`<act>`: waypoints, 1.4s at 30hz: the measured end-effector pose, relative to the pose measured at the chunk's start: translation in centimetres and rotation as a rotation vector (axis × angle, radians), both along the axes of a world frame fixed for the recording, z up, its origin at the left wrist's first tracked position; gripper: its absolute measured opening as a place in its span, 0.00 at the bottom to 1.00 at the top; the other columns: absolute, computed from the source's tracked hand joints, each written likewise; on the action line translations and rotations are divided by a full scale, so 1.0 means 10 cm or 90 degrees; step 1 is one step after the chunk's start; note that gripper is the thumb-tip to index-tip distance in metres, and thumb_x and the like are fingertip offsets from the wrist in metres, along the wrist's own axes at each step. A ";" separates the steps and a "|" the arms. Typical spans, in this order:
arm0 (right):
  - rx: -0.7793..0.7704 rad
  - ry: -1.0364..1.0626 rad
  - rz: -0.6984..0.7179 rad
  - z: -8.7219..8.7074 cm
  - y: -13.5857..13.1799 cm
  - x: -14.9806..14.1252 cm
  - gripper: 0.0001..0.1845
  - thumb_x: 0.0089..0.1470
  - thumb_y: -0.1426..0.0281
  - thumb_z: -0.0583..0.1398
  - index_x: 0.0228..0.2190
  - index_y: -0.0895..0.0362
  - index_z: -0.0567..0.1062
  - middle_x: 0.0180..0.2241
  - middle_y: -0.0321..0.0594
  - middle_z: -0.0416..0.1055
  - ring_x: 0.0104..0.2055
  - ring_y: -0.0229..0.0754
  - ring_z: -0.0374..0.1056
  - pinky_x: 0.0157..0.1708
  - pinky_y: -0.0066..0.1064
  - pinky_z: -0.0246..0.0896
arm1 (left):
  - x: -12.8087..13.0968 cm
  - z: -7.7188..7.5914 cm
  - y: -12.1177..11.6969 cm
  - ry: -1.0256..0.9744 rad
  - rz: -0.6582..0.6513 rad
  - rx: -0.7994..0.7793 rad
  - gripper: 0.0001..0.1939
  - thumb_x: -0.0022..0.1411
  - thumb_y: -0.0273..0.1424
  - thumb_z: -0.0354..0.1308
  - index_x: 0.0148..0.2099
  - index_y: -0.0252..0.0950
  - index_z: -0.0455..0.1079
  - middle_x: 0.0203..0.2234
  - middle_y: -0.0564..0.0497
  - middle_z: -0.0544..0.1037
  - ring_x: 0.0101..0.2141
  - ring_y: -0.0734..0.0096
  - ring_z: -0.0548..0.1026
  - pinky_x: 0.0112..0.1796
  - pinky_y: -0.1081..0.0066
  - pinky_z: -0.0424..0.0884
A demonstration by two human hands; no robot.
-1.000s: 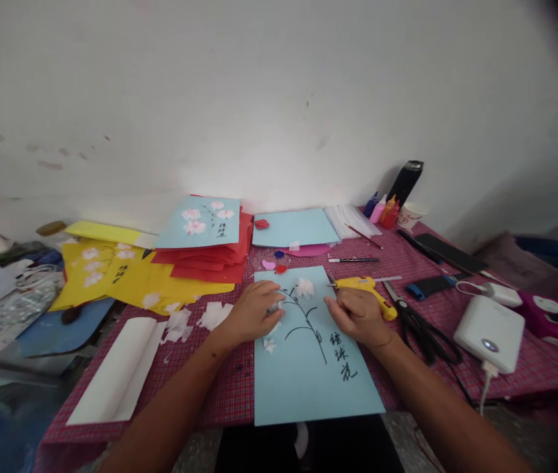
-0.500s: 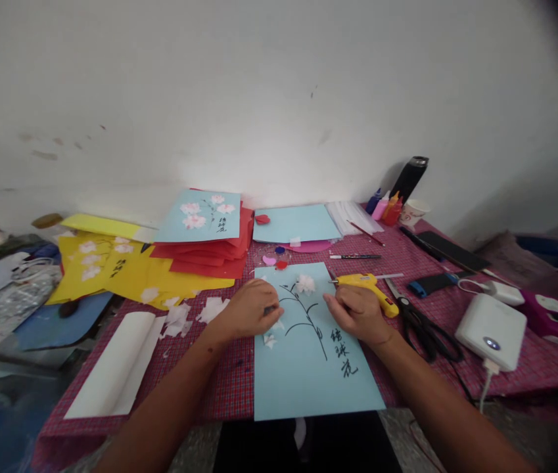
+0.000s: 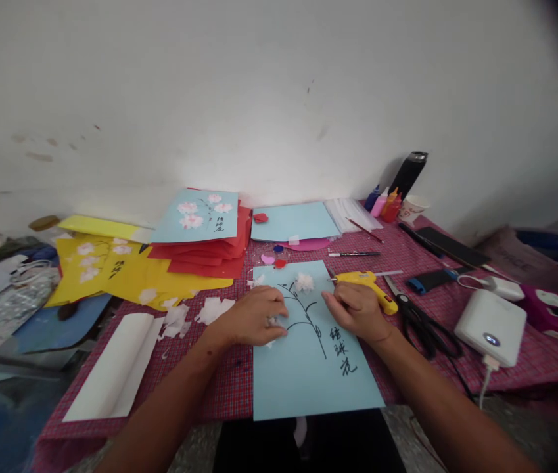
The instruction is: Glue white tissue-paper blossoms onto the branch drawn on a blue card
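Observation:
A light blue sheet [image 3: 293, 387] lies before me, with a black ink branch [image 3: 307, 314], brushed characters [image 3: 342, 351] and a white crumpled-tissue flower [image 3: 303, 282] near the branch's top. My left hand [image 3: 255, 316] is over the sheet's left edge, thumb and fingers curled around bits of white tissue paper [image 3: 277, 321]; the hand partly covers them. At the sheet's right edge rests my right hand [image 3: 353, 310], closed, thumb against the curled fingers; whatever is inside is hidden. Just behind it lies a yellow glue gun [image 3: 365, 281], its nozzle pointing left.
Black scissors [image 3: 419, 322] and a white power bank [image 3: 491, 328] lie to the right. Torn white tissue [image 3: 175, 320] and a folded white sheet [image 3: 111, 368] are left. Red paper [image 3: 214, 256] is stacked behind, beside yellow paper [image 3: 135, 272]. Paint bottles [image 3: 382, 202] stand at the back.
My left hand has shifted slightly right and down, its fingers now over the tissue bits that lay visible on the sheet. The right hand stays nearly still.

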State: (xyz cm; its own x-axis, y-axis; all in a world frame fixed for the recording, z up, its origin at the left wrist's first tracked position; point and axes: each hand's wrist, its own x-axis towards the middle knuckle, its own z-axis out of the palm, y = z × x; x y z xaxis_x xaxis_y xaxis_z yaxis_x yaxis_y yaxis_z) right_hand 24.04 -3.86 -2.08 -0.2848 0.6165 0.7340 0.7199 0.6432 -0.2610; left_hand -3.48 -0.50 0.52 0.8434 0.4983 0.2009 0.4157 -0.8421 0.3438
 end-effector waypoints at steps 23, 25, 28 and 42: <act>-0.018 0.003 0.013 -0.02 0.01 0.00 0.20 0.57 0.73 0.60 0.18 0.54 0.58 0.18 0.31 0.56 0.22 0.36 0.51 0.26 0.33 0.46 | -0.41 0.02 0.32 -0.023 0.300 0.139 0.09 0.59 0.25 0.53 0.39 0.37 0.74 0.34 0.47 0.75 0.39 0.61 0.71 0.43 0.62 0.65; -0.020 0.001 0.012 -0.01 0.00 -0.01 0.20 0.57 0.74 0.60 0.18 0.54 0.58 0.18 0.31 0.55 0.22 0.36 0.51 0.25 0.33 0.45 | -0.35 -0.06 0.33 -0.029 0.323 0.135 0.12 0.63 0.28 0.51 0.45 0.36 0.74 0.36 0.45 0.76 0.41 0.60 0.72 0.44 0.61 0.66; -0.021 -0.004 0.013 0.01 -0.01 -0.03 0.20 0.57 0.74 0.60 0.18 0.54 0.58 0.18 0.31 0.55 0.21 0.36 0.51 0.25 0.33 0.45 | -0.26 -0.17 0.32 -0.051 0.293 0.113 0.16 0.67 0.31 0.50 0.53 0.36 0.72 0.45 0.43 0.75 0.48 0.59 0.72 0.50 0.60 0.67; -0.021 -0.010 0.007 -0.01 0.00 -0.03 0.21 0.58 0.73 0.59 0.18 0.53 0.57 0.18 0.31 0.55 0.21 0.36 0.51 0.26 0.34 0.45 | -0.21 -0.16 0.33 -0.127 0.276 0.034 0.12 0.67 0.31 0.50 0.38 0.36 0.75 0.35 0.46 0.78 0.39 0.64 0.74 0.44 0.64 0.68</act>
State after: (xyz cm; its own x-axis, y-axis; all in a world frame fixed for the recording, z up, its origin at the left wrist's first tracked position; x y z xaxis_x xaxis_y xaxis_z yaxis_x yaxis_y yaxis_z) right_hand 23.78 -3.88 -2.15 -0.3035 0.6376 0.7081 0.7171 0.6422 -0.2709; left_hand -5.56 2.83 -1.12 0.5028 0.7800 0.3726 0.6629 -0.6245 0.4129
